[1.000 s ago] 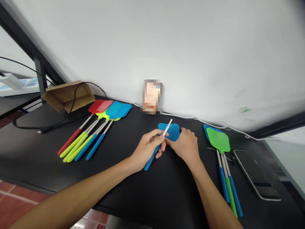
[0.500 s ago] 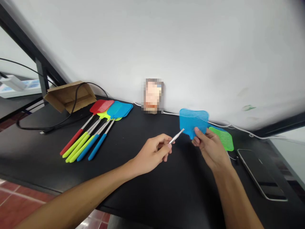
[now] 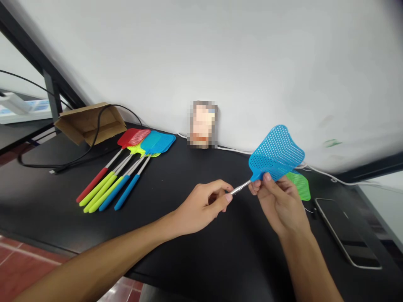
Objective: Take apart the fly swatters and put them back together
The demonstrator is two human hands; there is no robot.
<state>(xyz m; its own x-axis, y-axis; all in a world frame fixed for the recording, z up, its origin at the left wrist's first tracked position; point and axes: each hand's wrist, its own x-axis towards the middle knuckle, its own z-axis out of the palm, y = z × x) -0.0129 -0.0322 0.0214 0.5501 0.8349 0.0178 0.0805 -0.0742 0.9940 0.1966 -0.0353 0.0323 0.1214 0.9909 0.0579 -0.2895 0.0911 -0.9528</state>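
My left hand (image 3: pixel 208 205) is closed on a slim metal rod (image 3: pixel 241 187), whose near end is hidden in the fingers. A blue fly swatter head (image 3: pixel 277 149), perforated and tilted up to the right, is pinched near its neck by my right hand (image 3: pixel 278 197). The rod's far tip meets the neck of this head; how deep it sits I cannot tell. Behind my right hand a green swatter head (image 3: pixel 300 185) lies on the table, partly covered. Off to the left lie several whole fly swatters (image 3: pixel 126 174) in red, yellow and blue, handles toward me.
A black table (image 3: pixel 189 260) stands against a pale wall. On the right lies a phone (image 3: pixel 348 235). At the back are a blurred-out upright object (image 3: pixel 203 126) and a white cable (image 3: pixel 234 150). An open cardboard box (image 3: pixel 91 123) and a black cable (image 3: pixel 63 164) are at left.
The blue head has turned, its neck now pointing left toward the rod. Rod tip and neck, apart before, now meet. My right hand has shifted slightly right.
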